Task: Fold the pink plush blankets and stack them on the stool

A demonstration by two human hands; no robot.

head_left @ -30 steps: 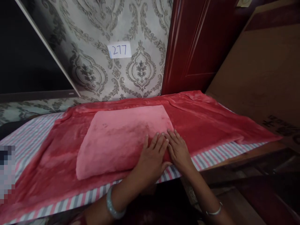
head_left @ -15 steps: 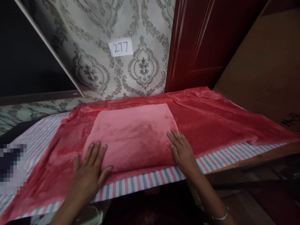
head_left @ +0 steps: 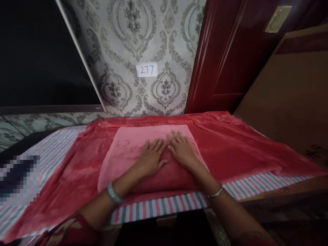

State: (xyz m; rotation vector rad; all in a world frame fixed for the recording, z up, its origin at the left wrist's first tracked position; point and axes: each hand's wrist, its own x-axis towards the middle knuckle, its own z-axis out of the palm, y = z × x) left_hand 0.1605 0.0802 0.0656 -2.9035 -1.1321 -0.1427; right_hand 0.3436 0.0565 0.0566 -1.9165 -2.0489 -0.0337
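With both palms flat and fingers spread on the folded pink plush blanket (head_left: 143, 153) beneath them, press your left hand (head_left: 151, 159) and right hand (head_left: 182, 150) evenly outward from its middle.

palms: my left hand (head_left: 151, 158) and right hand (head_left: 182, 150) lie flat on the pink folded towel (head_left: 133, 150), so the plush under them is hidden.
towel's near edge: my forearms cross it.
red blanket (head_left: 230, 143): the part under the towel is covered.
pixelated patch (head_left: 17, 179): left of the towel, blurred beyond telling.
my elbows: cut off by the bottom edge.
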